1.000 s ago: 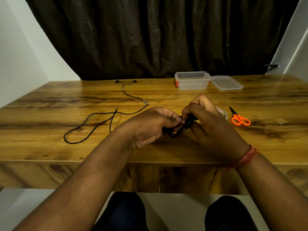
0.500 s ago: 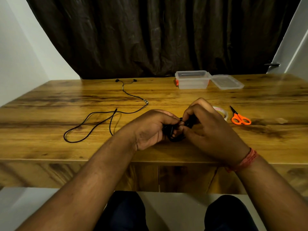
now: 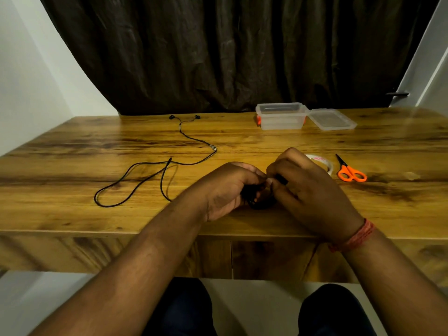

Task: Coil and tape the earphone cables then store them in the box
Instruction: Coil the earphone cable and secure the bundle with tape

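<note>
Head view: your left hand (image 3: 228, 187) and right hand (image 3: 308, 190) meet over the bench (image 3: 72, 214), fingers curled round a black coiled earphone cable (image 3: 258, 202). A second earphone cable (image 3: 145, 175) lies loose to the left; the clear box (image 3: 281, 117) stands open at the far edge, tape roll (image 3: 322, 161) and orange scissors (image 3: 350, 170) just beside your right hand.
</note>
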A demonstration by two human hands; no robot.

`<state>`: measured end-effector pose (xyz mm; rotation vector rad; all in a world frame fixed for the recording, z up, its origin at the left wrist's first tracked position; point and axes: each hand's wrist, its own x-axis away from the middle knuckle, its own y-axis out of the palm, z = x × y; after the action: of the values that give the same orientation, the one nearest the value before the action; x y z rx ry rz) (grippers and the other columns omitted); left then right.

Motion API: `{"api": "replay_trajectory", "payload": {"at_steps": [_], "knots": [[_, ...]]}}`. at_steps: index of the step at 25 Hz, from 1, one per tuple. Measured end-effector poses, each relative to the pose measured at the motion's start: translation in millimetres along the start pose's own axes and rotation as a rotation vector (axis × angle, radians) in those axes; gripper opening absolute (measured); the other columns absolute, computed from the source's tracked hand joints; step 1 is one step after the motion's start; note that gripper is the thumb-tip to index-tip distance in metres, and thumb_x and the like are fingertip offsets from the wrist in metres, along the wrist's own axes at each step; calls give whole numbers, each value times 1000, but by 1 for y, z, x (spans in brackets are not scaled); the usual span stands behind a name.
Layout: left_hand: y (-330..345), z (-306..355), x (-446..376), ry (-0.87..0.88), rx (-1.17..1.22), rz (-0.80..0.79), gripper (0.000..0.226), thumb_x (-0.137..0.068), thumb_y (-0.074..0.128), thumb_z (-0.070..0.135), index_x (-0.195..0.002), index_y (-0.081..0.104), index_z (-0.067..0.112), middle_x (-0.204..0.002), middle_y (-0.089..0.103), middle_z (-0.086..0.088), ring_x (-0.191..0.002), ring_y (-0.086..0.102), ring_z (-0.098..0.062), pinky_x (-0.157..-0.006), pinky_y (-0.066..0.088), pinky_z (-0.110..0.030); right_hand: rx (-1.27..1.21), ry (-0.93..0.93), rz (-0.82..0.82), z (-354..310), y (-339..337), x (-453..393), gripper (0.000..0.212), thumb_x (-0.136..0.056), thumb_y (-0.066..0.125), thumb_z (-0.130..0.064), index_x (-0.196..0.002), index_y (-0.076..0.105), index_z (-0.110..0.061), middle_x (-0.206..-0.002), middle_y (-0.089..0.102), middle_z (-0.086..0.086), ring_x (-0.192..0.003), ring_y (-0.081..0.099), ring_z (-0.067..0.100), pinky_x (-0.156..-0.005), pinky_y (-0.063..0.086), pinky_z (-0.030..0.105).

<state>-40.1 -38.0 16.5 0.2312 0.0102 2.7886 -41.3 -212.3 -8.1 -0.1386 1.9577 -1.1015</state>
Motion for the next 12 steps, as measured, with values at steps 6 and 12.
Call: {"api": "replay_trajectory", "payload": {"at_steps": [6, 12], "knots": [[2, -9, -2, 130, -423, 19, 23, -100, 46, 15, -83, 61, 16, -74, 57, -4, -71, 48, -20, -70, 36, -37, -239, 256, 108, -2, 9, -1, 6, -90, 57, -14, -85, 55, -16, -85, 53, -6, -76, 51, 7, -61, 39, 15], [5, -10, -4, 311, -724, 191, 20, -100, 50, 24, -92, 67, 30, -86, 70, -6, -84, 64, -30, -68, 49, -39, -609, 458, 62, 5, 7, -11, 10, -90, 59, -10, -93, 56, -19, -77, 55, 3, -64, 49, 18, -57, 42, 30]]}}
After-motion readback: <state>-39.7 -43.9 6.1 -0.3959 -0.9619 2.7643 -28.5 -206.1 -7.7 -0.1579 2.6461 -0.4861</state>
